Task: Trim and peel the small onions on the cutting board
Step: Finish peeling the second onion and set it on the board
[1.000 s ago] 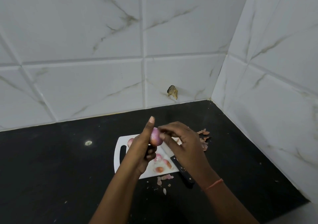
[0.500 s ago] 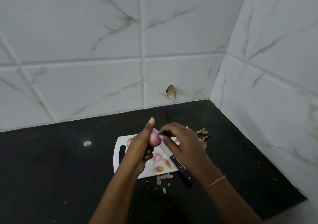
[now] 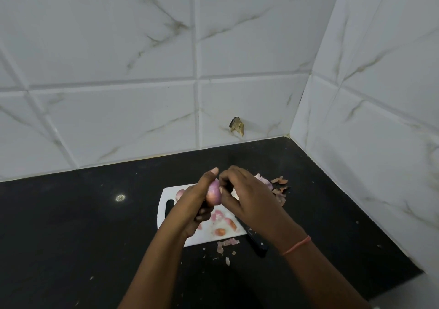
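Onion (image 3: pixel 213 196), pinkish-purple and glossy, held between both hands above board.

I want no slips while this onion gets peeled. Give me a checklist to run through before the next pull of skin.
1. Onion held firmly: ok, the left hand grips it above the cutting board.
2. Right hand on the skin: ok, its fingers pinch at the onion's top.
3. Knife out of the hands: ok, it lies at the board's right edge, handle toward the person.
4. Skin loosened: cannot tell, the fingers hide it.
5. Peels clear of the work: ok, piled beyond the board's far right.
6. More onions waiting: ok, one lies on the board.
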A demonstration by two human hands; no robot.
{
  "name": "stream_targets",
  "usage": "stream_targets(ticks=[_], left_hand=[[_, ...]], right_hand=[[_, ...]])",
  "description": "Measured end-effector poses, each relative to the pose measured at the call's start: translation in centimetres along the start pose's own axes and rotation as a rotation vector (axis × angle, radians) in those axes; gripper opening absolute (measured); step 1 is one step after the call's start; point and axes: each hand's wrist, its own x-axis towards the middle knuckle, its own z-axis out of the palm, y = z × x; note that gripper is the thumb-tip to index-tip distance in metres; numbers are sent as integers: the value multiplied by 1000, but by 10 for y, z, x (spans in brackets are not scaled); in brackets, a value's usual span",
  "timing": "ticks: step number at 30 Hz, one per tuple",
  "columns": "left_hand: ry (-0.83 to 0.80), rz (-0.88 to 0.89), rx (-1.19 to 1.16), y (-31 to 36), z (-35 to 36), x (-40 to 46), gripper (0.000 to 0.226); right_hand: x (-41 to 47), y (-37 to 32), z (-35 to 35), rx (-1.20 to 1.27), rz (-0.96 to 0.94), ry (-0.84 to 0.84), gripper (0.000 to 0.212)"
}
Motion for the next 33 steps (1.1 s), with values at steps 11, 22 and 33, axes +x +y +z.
stream_targets(ticks=[11,22,33], left_hand=[[-53,102,-55,5,-1,-10,76],[-23,100,-87,4,9,-11,50],[57,80,-81,2,7,-13,47]], right_hand=[[-4,8,2,221,233,301,17],[-6,-11,13,496,302,167,34],[7,-37,45,695,506,408,14]])
